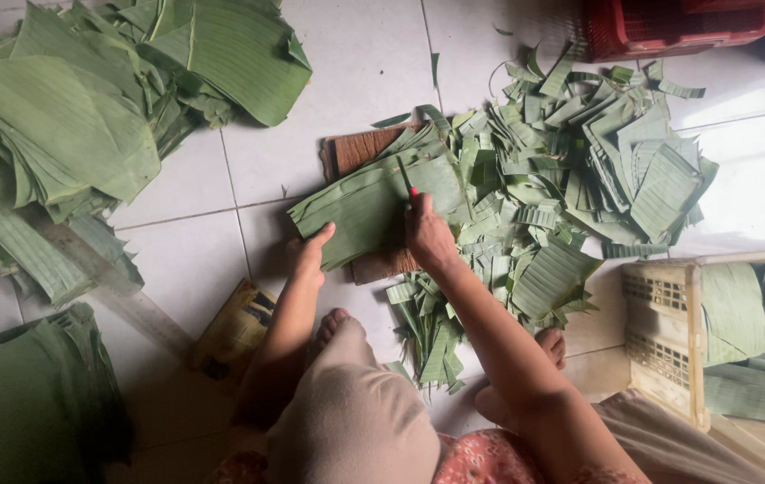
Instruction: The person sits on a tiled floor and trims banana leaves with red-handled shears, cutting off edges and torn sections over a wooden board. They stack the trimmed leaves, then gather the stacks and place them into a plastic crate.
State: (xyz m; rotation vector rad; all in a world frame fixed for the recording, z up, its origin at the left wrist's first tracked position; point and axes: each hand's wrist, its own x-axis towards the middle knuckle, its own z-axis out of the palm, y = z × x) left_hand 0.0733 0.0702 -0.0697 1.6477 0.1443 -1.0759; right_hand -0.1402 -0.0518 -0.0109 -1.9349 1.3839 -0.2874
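Banana leaves (369, 202): green, fine parallel ribbing. Cutting board (355, 151): brown. Knife handle (412, 192): red. Floor tiles (355, 63): white. Upper crate (669, 27): red. Side crate (665, 336): cream.

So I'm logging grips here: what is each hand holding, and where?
Right hand grips a red-handled knife by its handle. Left hand holds nothing; it presses on the near edge of the leaf stack.
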